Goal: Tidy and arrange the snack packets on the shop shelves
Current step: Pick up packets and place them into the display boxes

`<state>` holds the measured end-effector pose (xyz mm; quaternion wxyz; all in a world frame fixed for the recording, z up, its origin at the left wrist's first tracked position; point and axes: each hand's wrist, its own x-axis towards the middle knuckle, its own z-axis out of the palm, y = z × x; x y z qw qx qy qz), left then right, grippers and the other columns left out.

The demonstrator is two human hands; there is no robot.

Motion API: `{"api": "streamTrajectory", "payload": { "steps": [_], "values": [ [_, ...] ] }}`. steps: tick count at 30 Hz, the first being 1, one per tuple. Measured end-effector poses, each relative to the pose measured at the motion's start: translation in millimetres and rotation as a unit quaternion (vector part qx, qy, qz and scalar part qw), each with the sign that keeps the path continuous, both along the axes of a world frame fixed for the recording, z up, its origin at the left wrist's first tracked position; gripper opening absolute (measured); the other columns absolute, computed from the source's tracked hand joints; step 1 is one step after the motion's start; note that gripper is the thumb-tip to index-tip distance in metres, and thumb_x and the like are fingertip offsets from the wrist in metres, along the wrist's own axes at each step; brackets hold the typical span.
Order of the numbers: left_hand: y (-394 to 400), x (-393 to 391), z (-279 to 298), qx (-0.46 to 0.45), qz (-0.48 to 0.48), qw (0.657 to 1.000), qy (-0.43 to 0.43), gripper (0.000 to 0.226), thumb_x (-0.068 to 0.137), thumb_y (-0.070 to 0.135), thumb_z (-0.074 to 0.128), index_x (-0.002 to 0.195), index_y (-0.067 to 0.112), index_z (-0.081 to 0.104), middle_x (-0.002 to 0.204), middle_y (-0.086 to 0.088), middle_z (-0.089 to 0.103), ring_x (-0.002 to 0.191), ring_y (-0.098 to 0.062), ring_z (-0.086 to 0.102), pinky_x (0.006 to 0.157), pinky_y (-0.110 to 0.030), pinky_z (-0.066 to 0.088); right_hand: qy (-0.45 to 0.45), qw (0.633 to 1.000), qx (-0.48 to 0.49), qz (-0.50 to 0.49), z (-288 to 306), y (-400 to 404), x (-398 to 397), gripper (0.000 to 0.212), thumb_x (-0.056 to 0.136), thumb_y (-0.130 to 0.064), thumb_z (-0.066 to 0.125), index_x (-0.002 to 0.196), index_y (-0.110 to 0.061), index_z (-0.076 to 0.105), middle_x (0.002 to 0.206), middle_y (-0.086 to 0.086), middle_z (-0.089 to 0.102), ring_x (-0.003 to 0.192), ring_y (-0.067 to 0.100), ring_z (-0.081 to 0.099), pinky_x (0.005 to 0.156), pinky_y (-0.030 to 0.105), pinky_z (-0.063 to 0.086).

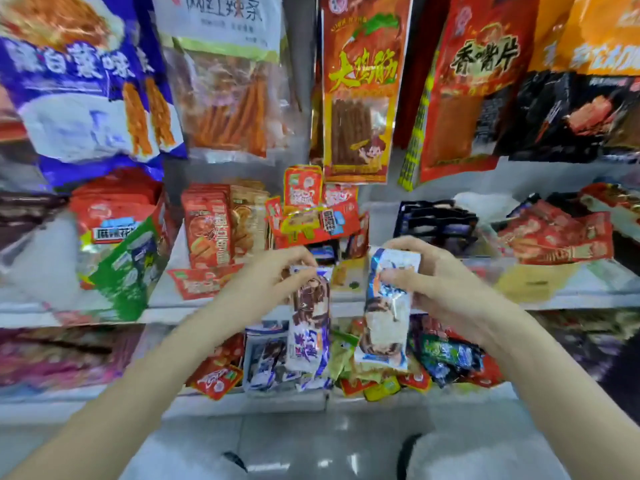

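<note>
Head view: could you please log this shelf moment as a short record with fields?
Setting: shop shelves stocked with snack packets
Left hand: grips the top of a purple-and-white packet
Right hand: grips a blue-and-white packet
Packet pose: both roughly upright, side by side, apart
Below: mixed packets piled on the lower shelf
Above: large bags hanging

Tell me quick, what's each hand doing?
Left hand: fingers pinch the purple-white packet by its top.
Right hand: fingers grip the blue-white packet.
</note>
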<state>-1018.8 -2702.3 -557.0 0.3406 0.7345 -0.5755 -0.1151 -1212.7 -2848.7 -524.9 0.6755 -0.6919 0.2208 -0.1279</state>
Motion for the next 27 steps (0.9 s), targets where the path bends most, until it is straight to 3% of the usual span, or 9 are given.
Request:
{"api": "streamTrajectory", "payload": {
  "steps": [2, 6, 11, 14, 16, 19, 21, 23, 27],
  "values": [
    [23.7, 1.5, -35.0, 0.052, 0.019, 0.998, 0.041, 0.009, 0.082, 0.050, 0.047, 0.081, 0.043, 0.053, 0.078, -0.003, 0.065, 0.064, -0.024, 0.059, 0.060, -0.032, 0.044, 0.020, 0.998, 0.056, 0.003, -35.5, 26.4, 2.7, 0.031, 0.062, -0.019, 0.081, 0.089, -0.020, 0.065, 0.083, 0.003, 0.069, 0.073, 0.017, 0.061, 0.067, 0.032, 0.045],
    [56.2, 9.5, -106.4, 0.157, 0.063, 0.977, 0.129, 0.020, 0.093, 0.023, 0.052, 0.076, 0.034, 0.052, 0.060, -0.006, 0.047, 0.043, -0.004, 0.045, 0.048, -0.024, 0.045, 0.088, 0.969, 0.196, -0.121, -112.0, 68.9, 19.5, 0.020, 0.079, -0.022, 0.067, 0.095, -0.011, 0.066, 0.069, 0.001, 0.069, 0.059, 0.015, 0.061, 0.063, 0.027, 0.044],
    [69.3, 14.4, -163.7, 0.248, 0.134, 0.925, 0.256, 0.012, 0.095, 0.015, 0.049, 0.088, 0.014, 0.057, 0.063, 0.003, 0.048, 0.034, 0.000, 0.045, 0.035, -0.016, 0.039, 0.255, 0.928, 0.171, -0.210, -189.1, 91.4, 50.7, 0.038, 0.092, -0.024, 0.054, 0.122, -0.001, 0.053, 0.109, 0.005, 0.056, 0.104, 0.023, 0.056, 0.065, 0.019, 0.032],
    [71.8, 18.1, -179.5, 0.236, 0.179, 0.895, 0.334, 0.011, 0.095, 0.019, 0.048, 0.096, 0.012, 0.057, 0.070, 0.004, 0.048, 0.033, 0.001, 0.048, 0.034, -0.013, 0.038, 0.255, 0.905, 0.316, -0.127, -206.7, 105.8, 61.2, 0.027, 0.091, -0.027, 0.054, 0.104, -0.004, 0.059, 0.093, 0.013, 0.063, 0.067, 0.020, 0.064, 0.055, 0.023, 0.049],
    [73.6, 22.1, -185.5, 0.226, 0.189, 0.893, 0.341, 0.011, 0.095, 0.019, 0.048, 0.098, 0.014, 0.058, 0.071, 0.004, 0.051, 0.040, -0.002, 0.051, 0.037, -0.013, 0.040, 0.190, 0.898, 0.384, -0.102, -215.6, 107.2, 65.8, 0.011, 0.085, -0.010, 0.057, 0.095, -0.007, 0.054, 0.079, 0.012, 0.057, 0.056, 0.017, 0.059, 0.049, 0.022, 0.049],
    [70.9, 30.1, -194.5, 0.186, 0.208, 0.899, 0.337, 0.014, 0.095, 0.018, 0.048, 0.101, 0.013, 0.060, 0.080, -0.003, 0.060, 0.058, -0.013, 0.056, 0.046, -0.017, 0.050, 0.142, 0.913, 0.368, -0.104, -223.7, 108.8, 76.1, 0.030, 0.082, 0.007, 0.055, 0.111, 0.000, 0.052, 0.101, 0.025, 0.062, 0.066, 0.020, 0.065, 0.053, 0.024, 0.053],
    [67.9, 35.5, -203.8, 0.162, 0.228, 0.912, 0.299, 0.017, 0.094, 0.020, 0.050, 0.101, 0.011, 0.064, 0.095, -0.010, 0.066, 0.078, -0.024, 0.062, 0.068, -0.033, 0.057, 0.126, 0.922, 0.351, -0.107, -225.2, 113.9, 82.7, 0.033, 0.086, 0.005, 0.054, 0.118, 0.009, 0.051, 0.114, 0.030, 0.060, 0.077, 0.026, 0.064, 0.059, 0.027, 0.056],
    [66.0, 40.0, -212.1, 0.151, 0.244, 0.918, 0.275, 0.019, 0.093, 0.021, 0.052, 0.102, 0.009, 0.065, 0.100, -0.015, 0.067, 0.091, -0.032, 0.064, 0.081, -0.046, 0.054, 0.108, 0.922, 0.355, -0.112, -226.8, 116.0, 85.6, 0.028, 0.088, 0.001, 0.053, 0.115, 0.009, 0.055, 0.106, 0.025, 0.065, 0.078, 0.026, 0.065, 0.062, 0.029, 0.057],
    [60.3, 44.0, -220.3, 0.132, 0.244, 0.931, 0.237, 0.020, 0.093, 0.018, 0.053, 0.100, 0.007, 0.067, 0.100, -0.013, 0.068, 0.091, -0.029, 0.065, 0.080, -0.038, 0.053, 0.148, 0.920, 0.360, -0.045, -224.0, 120.5, 86.7, 0.015, 0.091, -0.009, 0.053, 0.099, -0.002, 0.063, 0.087, 0.012, 0.070, 0.071, 0.020, 0.067, 0.060, 0.026, 0.056]
  ]
}}
